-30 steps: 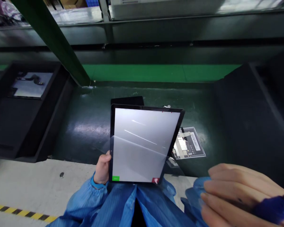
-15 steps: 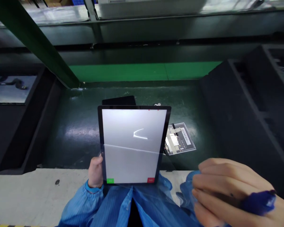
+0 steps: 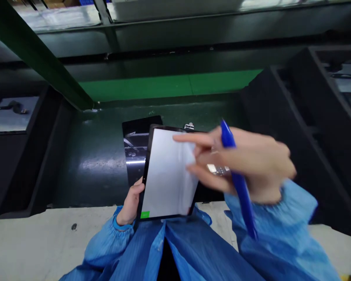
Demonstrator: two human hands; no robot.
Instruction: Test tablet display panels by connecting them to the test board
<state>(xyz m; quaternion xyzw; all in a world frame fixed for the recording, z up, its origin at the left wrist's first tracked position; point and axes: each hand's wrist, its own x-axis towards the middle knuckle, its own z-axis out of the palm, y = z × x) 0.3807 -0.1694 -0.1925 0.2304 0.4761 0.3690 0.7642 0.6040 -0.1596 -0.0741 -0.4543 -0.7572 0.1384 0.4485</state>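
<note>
My left hand (image 3: 130, 203) grips the lower left edge of a black-framed tablet (image 3: 166, 179) whose screen glows white, with a small green button at its lower left corner. The tablet is tilted up toward me above my lap. My right hand (image 3: 245, 166) hovers over the right part of the screen, blurred by motion, with its forefinger stretched out to the left. A blue pen (image 3: 236, 179) is tucked between its fingers, pointing down and to the right.
A dark green mat (image 3: 99, 156) covers the bench beyond the tablet. A dark glossy panel (image 3: 136, 144) lies flat behind the tablet. Black foam trays stand at the left (image 3: 23, 156) and right (image 3: 304, 128). A green strip (image 3: 169, 86) runs along the back.
My right hand rose from the lower right corner and swung left over the tablet's screen, carrying the blue pen. The tablet turned slightly, and the head view shifted.
</note>
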